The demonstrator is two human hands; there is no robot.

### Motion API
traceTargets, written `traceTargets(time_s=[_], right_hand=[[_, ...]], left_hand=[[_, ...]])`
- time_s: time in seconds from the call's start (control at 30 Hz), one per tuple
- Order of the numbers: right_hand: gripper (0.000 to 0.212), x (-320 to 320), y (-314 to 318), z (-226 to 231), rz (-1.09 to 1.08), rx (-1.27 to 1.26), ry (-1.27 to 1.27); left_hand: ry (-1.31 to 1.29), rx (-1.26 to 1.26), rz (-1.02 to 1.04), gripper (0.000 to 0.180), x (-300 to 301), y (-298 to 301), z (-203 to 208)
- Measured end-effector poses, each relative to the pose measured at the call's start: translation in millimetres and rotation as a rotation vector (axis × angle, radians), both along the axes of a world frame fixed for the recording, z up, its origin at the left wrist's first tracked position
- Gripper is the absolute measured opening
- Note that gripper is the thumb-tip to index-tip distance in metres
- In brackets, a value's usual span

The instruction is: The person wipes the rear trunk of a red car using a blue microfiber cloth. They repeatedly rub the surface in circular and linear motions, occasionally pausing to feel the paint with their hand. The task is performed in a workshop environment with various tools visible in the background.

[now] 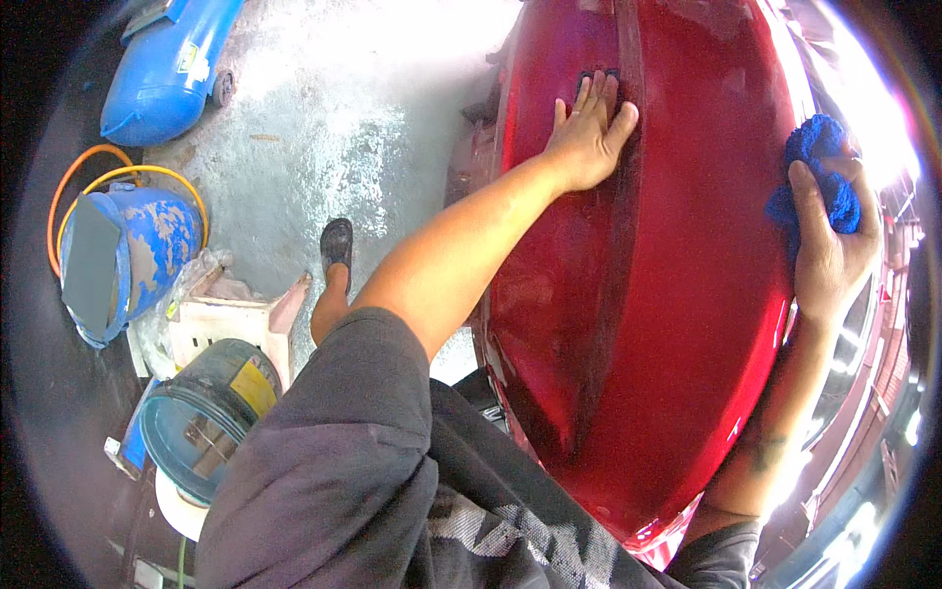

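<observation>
A glossy red car body panel (pixel 677 294) fills the middle and right of the view. My left hand (pixel 589 133) lies flat on it near its upper left, fingers together and stretched, with a small dark piece (pixel 597 75) under the fingertips. My right hand (pixel 829 245) is at the panel's right edge, gripping a bunched blue cloth (pixel 819 172) pressed against the red surface. My left arm reaches across from the lower middle.
On the grey concrete floor (pixel 324 128) to the left stand a blue paint-stained bucket (pixel 128 255) with an orange hose, a blue tank (pixel 162 69), a blue-grey drum (pixel 201 417) and a pale wooden stool (pixel 231 319). My foot in a dark sandal (pixel 336 245) is beside the stool.
</observation>
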State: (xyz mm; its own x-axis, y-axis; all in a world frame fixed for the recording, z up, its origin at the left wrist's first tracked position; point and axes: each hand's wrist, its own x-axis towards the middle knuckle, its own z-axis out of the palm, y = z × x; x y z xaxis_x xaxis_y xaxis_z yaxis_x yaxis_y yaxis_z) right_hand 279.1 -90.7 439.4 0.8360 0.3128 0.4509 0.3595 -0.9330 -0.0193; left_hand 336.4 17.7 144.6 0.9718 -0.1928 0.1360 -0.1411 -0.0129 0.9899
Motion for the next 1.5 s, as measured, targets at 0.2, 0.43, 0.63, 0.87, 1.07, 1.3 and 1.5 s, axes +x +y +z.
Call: traceTargets(time_s=[0.2, 0.43, 0.63, 0.87, 1.07, 1.3, 1.5], right_hand=[[0.019, -9, -7, 1, 0.006, 0.013, 0.034], [0.017, -3, 2, -4, 0.009, 0.011, 0.010], [0.018, -15, -1, -6, -0.078, 0.185, 0.072], [0.020, -10, 12, 2, -0.141, 0.146, 0.125], [0.023, -18, 10, 7, -0.197, 0.060, 0.088], [0.032, -22, 9, 10, -0.117, 0.053, 0.133], [0.035, -18, 7, 17, -0.117, 0.097, 0.236]], left_hand=[[-0.079, 0.036, -0.234, 0.110, -138, -3, -11], [0.030, 0.027, -0.006, 0.102, -19, -1, -5], [-0.021, 0.116, -0.214, 0.104, -115, -3, -23], [0.149, -0.014, 0.017, 0.096, 27, -7, -36], [-0.038, 0.127, -0.190, 0.090, -89, 8, -62], [0.044, 0.097, -0.032, 0.092, 204, 13, -70], [0.001, 0.072, -0.061, 0.086, 88, 3, -64]])
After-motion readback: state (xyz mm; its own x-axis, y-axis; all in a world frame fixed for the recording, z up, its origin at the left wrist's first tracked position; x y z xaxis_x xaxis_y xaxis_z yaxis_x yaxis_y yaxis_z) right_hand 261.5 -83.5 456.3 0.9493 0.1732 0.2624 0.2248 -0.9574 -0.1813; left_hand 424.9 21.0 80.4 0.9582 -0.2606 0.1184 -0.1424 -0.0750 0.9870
